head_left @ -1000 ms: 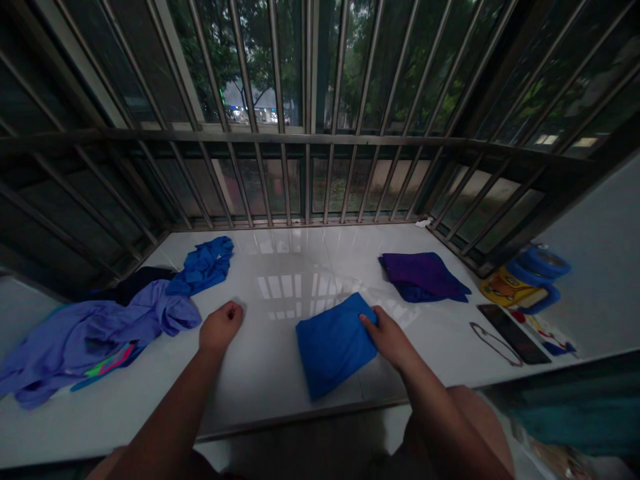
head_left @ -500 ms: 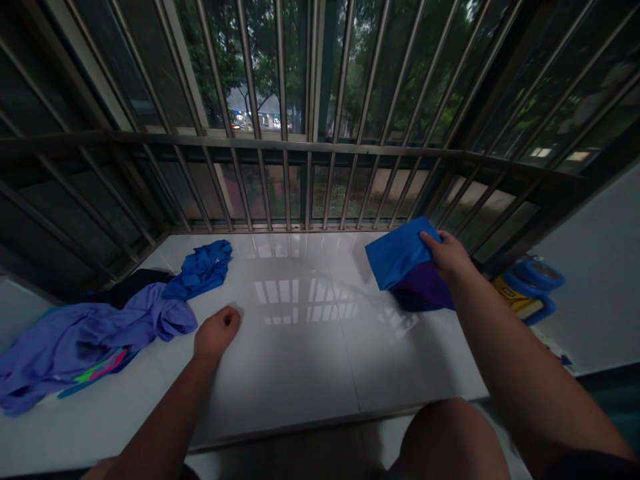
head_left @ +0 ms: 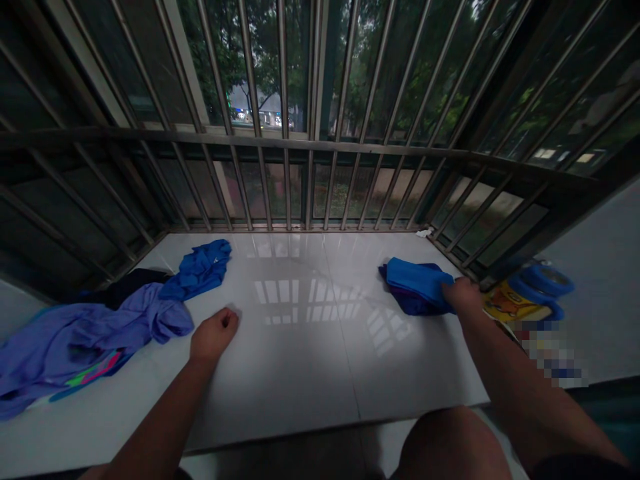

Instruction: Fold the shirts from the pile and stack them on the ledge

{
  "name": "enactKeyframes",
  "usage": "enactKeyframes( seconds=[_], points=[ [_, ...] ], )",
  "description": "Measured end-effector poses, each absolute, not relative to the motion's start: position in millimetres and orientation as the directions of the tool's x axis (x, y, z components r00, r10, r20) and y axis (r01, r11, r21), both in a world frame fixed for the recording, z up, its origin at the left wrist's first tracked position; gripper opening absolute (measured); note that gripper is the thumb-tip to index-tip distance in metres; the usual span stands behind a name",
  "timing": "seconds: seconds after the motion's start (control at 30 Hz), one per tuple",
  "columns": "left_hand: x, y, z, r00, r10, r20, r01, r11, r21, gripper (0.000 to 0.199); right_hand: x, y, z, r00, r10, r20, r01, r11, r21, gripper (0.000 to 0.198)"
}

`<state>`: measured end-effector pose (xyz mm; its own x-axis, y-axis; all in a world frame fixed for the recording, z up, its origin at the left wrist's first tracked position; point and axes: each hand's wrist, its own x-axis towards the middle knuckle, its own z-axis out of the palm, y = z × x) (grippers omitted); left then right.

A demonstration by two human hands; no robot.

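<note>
On the right of the white tiled ledge (head_left: 300,373), my right hand (head_left: 463,297) grips the near-right end of a folded blue garment (head_left: 417,280). That garment lies on top of a folded dark purple and navy garment (head_left: 413,305). My left hand (head_left: 216,331) rests on the tiles in a loose fist, and I see nothing in it. Just beyond it lies a crumpled blue garment (head_left: 200,267). To its left are a rumpled lavender garment (head_left: 95,333) and a dark garment (head_left: 133,287), with pink and green printed cloth (head_left: 97,370) showing beneath.
Metal window bars (head_left: 310,147) rise along the back and both sides of the ledge. A blue and yellow container (head_left: 525,293) stands at the right wall, near my right forearm. A small white scrap (head_left: 425,233) lies in the far right corner. My knee (head_left: 450,443) is below the front edge.
My right hand has lowered the folded blue garment from the air onto the purple and navy one. My left hand has stayed in nearly the same place.
</note>
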<state>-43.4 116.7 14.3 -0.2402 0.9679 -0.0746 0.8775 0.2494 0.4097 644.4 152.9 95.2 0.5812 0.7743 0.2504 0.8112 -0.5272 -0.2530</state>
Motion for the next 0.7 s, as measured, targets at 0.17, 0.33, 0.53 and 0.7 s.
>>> enactKeyframes(
  seconds=[0.17, 0.33, 0.53, 0.7],
  points=[
    [-41, 116, 17, -0.251, 0.964, -0.082, 0.881, 0.263, 0.394, 0.032, 588, 155, 70, 0.172, 0.962, 0.212, 0.979, -0.143, -0.146, 0.082],
    [-42, 115, 16, -0.245, 0.966, -0.08, 0.877, 0.257, 0.406, 0.032, 554, 167, 61, 0.122, 0.989, 0.079, 0.975, -0.104, -0.196, 0.081],
    [-43, 117, 13, -0.233, 0.97, -0.066, 0.88, 0.239, 0.411, 0.03, 592, 193, 99, 0.343, 0.93, 0.129, 0.91, -0.295, -0.293, 0.046],
    [-43, 118, 13, -0.248, 0.967, -0.064, 0.882, 0.253, 0.398, 0.03, 626, 174, 127, 0.248, 0.94, 0.233, 0.915, -0.148, -0.375, 0.047]
  ],
)
